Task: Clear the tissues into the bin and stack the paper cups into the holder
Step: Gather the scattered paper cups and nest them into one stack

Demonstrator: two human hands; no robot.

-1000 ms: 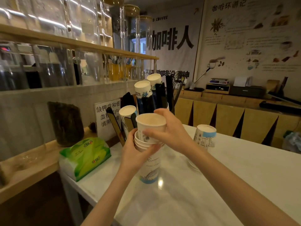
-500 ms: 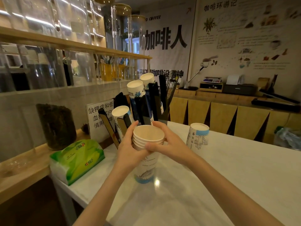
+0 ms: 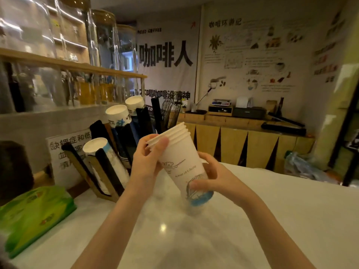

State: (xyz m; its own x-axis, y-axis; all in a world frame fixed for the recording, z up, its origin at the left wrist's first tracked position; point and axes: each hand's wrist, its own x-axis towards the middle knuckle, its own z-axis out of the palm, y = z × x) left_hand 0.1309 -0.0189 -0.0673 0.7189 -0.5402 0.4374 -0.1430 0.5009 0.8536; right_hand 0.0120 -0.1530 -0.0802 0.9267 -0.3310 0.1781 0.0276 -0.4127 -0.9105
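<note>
A person's two bare hands hold a nested stack of white paper cups [image 3: 181, 162] above a white counter [image 3: 252, 220]. The stack is tilted, its open rims leaning up and to the left, its blue-printed base pointing down toward the counter without touching it. The left hand [image 3: 145, 164] curls around the upper part, thumb pressed against the rims. The right hand [image 3: 215, 179] wraps the lower part from the right, fingers closed on the base. Just left of the hands, a slanted cup holder [image 3: 108, 167] of dark and wooden slats stands on the counter with rows of paper cups lying in its channels. At the far left edge lies a green tissue pack [image 3: 33, 216], well apart from the stack.
</note>
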